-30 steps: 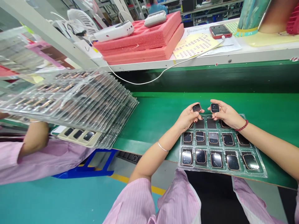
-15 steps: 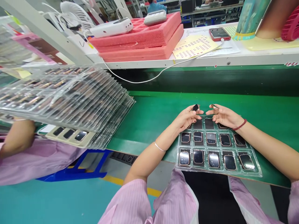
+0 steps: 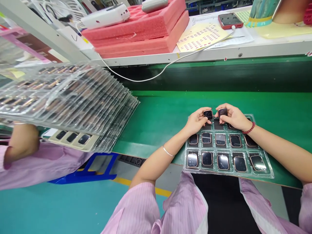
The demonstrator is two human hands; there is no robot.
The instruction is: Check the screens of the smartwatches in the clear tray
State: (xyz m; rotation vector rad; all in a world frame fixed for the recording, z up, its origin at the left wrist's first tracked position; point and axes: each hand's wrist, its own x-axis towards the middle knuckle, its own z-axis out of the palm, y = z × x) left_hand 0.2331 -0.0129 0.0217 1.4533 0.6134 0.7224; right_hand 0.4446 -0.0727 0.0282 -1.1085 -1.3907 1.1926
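Between the thumb and fingers of my left hand point(image 3: 196, 121) is a smartwatch case point(image 3: 208, 114), its dark screen facing me. A second smartwatch case point(image 3: 222, 112) is pinched in my right hand point(image 3: 233, 117), also screen toward me. Both hands hover over the back row of a clear plastic tray point(image 3: 269, 169), which lies at the front edge of the green bench. Rows of gold-rimmed watch cases point(image 3: 223, 162) fill the tray's middle and front pockets. An uncovered dark pocket point(image 3: 216, 124) shows between my hands; my fingers partly hide the back row.
A tall stack of filled clear trays point(image 3: 97, 97) leans at the left, beside a co-worker's arm point(image 3: 25, 141). On the shelf lie red foam blocks point(image 3: 146, 35), a white device point(image 3: 107, 16) and a phone point(image 3: 230, 20) with a white cable point(image 3: 156, 77) hanging below the shelf edge.
Both hands have turned the watch cases from nearly edge-on so that the screens face me. My fingers have closed in around them, and the view has tipped slightly downward.
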